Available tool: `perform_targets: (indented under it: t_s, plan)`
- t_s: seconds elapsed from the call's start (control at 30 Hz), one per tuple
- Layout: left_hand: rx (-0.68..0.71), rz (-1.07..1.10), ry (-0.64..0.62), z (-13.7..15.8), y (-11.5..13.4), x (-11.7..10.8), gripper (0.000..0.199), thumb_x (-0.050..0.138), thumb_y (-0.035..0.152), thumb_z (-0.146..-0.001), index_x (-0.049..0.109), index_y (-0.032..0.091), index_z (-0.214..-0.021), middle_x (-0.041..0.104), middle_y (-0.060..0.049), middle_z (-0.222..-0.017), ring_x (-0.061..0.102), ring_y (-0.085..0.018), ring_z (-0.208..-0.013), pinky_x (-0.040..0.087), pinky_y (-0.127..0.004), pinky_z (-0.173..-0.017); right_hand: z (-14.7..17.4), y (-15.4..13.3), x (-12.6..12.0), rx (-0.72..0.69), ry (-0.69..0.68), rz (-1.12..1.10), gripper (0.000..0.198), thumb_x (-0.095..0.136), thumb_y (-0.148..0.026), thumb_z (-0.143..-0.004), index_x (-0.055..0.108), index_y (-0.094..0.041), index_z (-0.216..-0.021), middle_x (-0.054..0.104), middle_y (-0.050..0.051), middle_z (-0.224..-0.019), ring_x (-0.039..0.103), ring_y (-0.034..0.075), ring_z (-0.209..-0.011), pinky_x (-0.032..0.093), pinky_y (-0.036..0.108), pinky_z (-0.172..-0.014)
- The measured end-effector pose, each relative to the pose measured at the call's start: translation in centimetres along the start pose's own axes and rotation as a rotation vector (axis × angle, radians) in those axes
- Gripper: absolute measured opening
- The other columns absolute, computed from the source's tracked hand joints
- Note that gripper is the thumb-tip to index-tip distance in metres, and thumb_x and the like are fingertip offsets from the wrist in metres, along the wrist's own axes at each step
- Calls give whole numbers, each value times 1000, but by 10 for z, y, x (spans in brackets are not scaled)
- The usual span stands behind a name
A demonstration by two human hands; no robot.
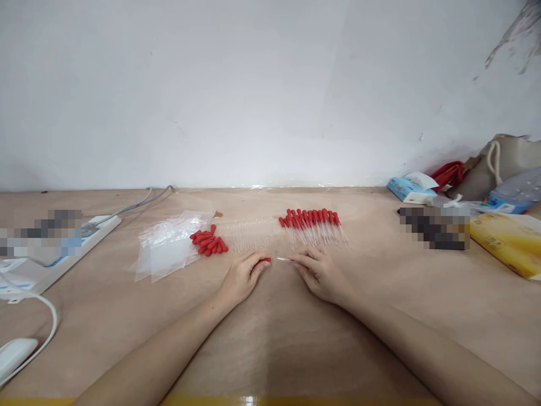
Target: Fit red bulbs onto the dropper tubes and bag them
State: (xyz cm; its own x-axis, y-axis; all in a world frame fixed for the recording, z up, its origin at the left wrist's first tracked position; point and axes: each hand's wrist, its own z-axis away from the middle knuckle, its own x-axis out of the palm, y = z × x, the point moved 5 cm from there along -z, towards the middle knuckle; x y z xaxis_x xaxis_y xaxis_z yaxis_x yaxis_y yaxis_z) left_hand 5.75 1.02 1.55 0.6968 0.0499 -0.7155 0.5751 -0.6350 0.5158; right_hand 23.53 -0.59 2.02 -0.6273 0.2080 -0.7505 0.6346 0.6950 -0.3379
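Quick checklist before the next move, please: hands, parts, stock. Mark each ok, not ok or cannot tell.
1. Left hand holding a red bulb: ok.
2. Right hand holding a clear tube: ok.
3. Bulb and tube touching: not ok, a gap shows.
4. Bulb's opening facing the tube: cannot tell, too small.
5. Loose bulbs available: ok, piled beside the bags.
6. Loose tubes available: ok, beyond the hands.

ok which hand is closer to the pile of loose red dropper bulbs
Left. The left hand is just right of the loose red dropper bulbs and nearer the person, pinching a single red bulb; the right hand is farther right, holding a clear tube.
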Motion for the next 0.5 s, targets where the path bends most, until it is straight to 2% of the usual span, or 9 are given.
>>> perform_targets:
  t_s: [0.37,0.5]
  plan:
    - [-15,49,17,6,0,1,17,46,27,-86,59,20,-93,65,-1,-85,60,-13,-75,47,-24,-68,-1,-3,10,-27,-58,39,25,41,-21,-87,61,-21,-102,63,4,-86,54,13,-74,30,30,-71]
    - [15,65,-38,7,4,3,17,45,28,-87,59,20,-92,65,-1,-83,60,-13,-75,47,-24,-69,-2,-4,9,-68,-91,81,24,42,-21,-86,63,-23,-98,63,3,-84,53,11,-69,26,30,-69]
